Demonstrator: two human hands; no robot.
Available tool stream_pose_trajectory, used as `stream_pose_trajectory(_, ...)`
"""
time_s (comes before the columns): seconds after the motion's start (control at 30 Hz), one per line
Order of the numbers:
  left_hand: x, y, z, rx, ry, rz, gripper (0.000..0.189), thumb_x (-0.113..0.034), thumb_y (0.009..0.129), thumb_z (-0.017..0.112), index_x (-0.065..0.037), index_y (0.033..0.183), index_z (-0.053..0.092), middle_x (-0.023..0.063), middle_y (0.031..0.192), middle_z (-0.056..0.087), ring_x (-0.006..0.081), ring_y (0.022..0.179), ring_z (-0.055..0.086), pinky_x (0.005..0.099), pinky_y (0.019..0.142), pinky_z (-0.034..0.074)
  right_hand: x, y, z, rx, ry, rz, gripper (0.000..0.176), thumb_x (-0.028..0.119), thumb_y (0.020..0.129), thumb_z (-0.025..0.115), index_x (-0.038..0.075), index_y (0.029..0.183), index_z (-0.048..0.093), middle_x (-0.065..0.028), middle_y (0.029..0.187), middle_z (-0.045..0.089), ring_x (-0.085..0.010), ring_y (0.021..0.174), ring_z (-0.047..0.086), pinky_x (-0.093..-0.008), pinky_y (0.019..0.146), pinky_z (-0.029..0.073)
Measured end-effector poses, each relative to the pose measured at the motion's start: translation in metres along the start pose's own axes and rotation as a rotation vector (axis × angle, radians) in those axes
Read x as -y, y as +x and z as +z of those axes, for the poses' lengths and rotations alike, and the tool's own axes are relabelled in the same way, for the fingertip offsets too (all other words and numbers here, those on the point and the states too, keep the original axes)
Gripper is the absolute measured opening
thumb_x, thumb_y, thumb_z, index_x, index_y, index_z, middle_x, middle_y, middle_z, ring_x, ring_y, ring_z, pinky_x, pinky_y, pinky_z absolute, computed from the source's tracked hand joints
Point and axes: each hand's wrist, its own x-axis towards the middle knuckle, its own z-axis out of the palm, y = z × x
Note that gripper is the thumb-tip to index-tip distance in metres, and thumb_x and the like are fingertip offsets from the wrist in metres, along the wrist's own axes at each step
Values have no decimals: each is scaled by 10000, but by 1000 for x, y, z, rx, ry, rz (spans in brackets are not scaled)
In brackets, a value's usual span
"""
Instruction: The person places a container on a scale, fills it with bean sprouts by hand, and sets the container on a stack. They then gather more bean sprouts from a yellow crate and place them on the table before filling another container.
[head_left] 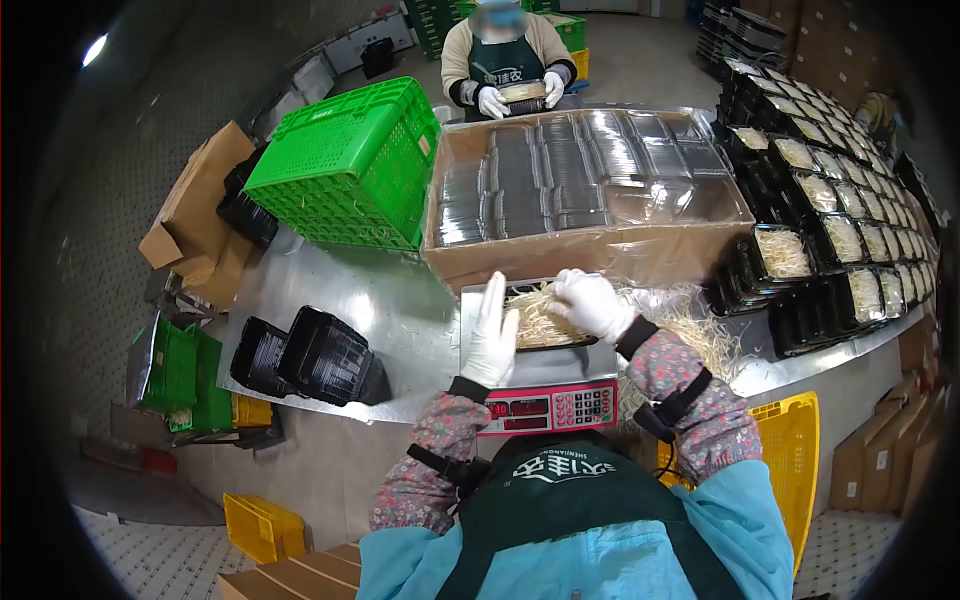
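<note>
A black tray of bean sprouts rests on the metal plate of a red-framed digital scale. My left hand, in a white glove, lies along the tray's left side with fingers stretched out and holding nothing. Over the tray's right part, my gloved right hand has its fingers bent together at the sprouts; the fingertips are partly hidden. Loose bean sprouts are heaped to the right of the scale, by my right forearm.
A cardboard box of stacked clear lids stands behind the scale. A green crate and stacked black trays are left; filled sprout trays are piled right. Across the table, a person in white gloves holds a tray.
</note>
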Motion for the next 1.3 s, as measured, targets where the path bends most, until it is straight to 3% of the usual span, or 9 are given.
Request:
stream_pose_trajectory(0.1,17,1,21,289,345,96,475,-199,960,494,-1,1391,467,189,1421,486,367,1314,446,451,1116,328,5,9,8,209,-193,42,206,204,798,684,54,937,665,-142,977,625,-334,964,616,-419,813,518)
stream_pose_trajectory(0.37,30,-5,31,343,628,196,430,-208,962,513,-30,1354,508,177,1380,528,347,1263,504,464,1073,377,-36,-25,-22,117,-58,188,185,244,805,670,63,823,709,-165,783,678,-356,790,665,-445,736,533)
stream_pose_trajectory(0.43,29,-4,30,342,601,197,443,-209,965,506,-28,1368,491,179,1397,512,345,1276,494,457,1083,371,-52,-39,-47,95,-72,195,180,226,825,665,61,863,727,-177,765,678,-345,745,671,-428,702,534)
stream_pose_trajectory(0.5,26,-2,26,349,521,161,460,-204,967,492,-24,1390,469,182,1414,496,344,1298,473,445,1100,353,-60,-57,-72,67,169,408,174,189,853,673,31,899,729,-150,714,683,-252,650,670,-363,644,524)
stream_pose_trajectory(0.63,11,5,2,314,198,7,483,-156,969,473,-7,1426,425,198,1429,475,349,1335,434,412,1133,315,-105,-112,-84,-123,551,680,164,113,888,688,-45,928,705,-13,749,684,-65,660,587,-247,612,483)
stream_pose_trajectory(0.83,11,10,-45,137,-91,-96,420,-91,977,469,9,1385,475,227,1360,531,333,1283,505,366,1083,383,-142,-193,-61,-282,809,937,109,130,875,726,35,920,696,21,779,675,-48,642,580,-218,593,475)
stream_pose_trajectory(1.03,8,27,-36,232,123,61,318,-110,953,513,-4,1244,587,185,1260,603,330,1217,547,377,1043,423,-140,-185,-56,-316,959,909,121,137,904,693,29,959,685,26,782,664,-49,637,584,-213,571,488)
stream_pose_trajectory(1.17,5,30,18,405,509,367,456,-260,959,547,-43,1356,495,190,1366,521,418,1296,437,499,1068,376,-119,-149,-45,-264,940,811,97,119,903,694,30,940,687,28,791,661,-37,642,565,-209,572,470)
stream_pose_trajectory(1.3,-6,29,28,552,500,311,571,-367,960,525,-72,1436,414,188,1484,394,417,1356,364,568,1104,292,-101,-133,-40,-235,841,761,93,111,902,693,20,922,688,31,777,651,-29,635,544,-210,570,450)
